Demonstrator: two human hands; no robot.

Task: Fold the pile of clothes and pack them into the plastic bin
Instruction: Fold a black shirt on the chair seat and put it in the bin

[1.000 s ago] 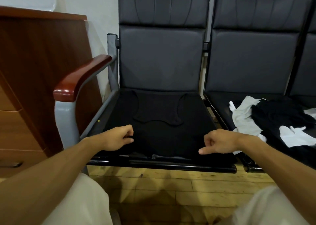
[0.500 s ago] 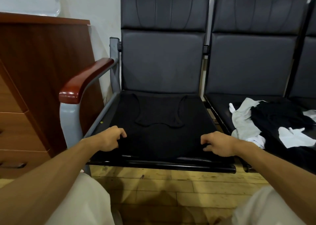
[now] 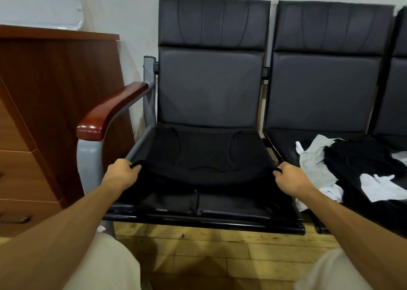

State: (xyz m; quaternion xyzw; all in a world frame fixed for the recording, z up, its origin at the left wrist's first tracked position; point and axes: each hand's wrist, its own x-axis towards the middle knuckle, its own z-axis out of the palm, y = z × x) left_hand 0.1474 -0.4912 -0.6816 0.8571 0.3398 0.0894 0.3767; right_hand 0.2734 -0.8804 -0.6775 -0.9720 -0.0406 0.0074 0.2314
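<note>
A black tank top (image 3: 204, 155) lies spread on the seat of the left black chair (image 3: 231, 210), straps toward the backrest. My left hand (image 3: 121, 173) pinches its bottom-left corner and my right hand (image 3: 290, 177) pinches its bottom-right corner. The hem is lifted off the seat and drawn toward the straps, so the front part of the seat shows. On the seat to the right lies the pile of clothes (image 3: 361, 168): black, grey and white pieces in a heap. No plastic bin is in view.
A red-brown wooden armrest (image 3: 110, 111) on a grey post flanks the left chair. A wooden drawer cabinet (image 3: 44, 113) stands at the left. The chairs back onto a white wall. Yellow wooden floor (image 3: 220, 250) lies below, my knees in light trousers at the bottom.
Both hands have closed on the hem corners of the tank top and lifted the hem up off the seat's front edge toward the backrest. The view has tilted down slightly.
</note>
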